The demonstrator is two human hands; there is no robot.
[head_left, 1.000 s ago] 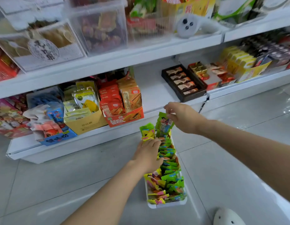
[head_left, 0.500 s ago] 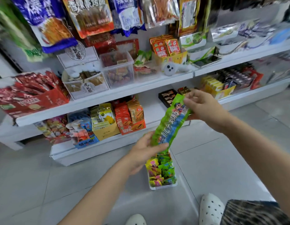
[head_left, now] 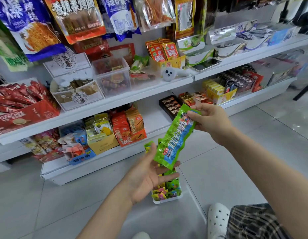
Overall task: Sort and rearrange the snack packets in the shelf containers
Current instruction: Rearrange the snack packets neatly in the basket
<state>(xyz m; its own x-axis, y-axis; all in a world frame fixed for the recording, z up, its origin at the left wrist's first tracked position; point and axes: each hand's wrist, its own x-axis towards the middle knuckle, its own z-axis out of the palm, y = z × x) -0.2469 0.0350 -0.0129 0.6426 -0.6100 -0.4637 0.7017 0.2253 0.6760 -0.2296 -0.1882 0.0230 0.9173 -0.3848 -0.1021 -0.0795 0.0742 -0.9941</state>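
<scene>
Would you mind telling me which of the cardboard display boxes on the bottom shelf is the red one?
It is the red cardboard box of orange packets, right of the plain yellow cardboard box, which holds yellow-green packets.

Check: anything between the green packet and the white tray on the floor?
Partly. The left hand lies open, palm up, under the packet, right above the tray's far end. The right hand pinches the packet's top. The tray's near end is unobstructed.
</scene>
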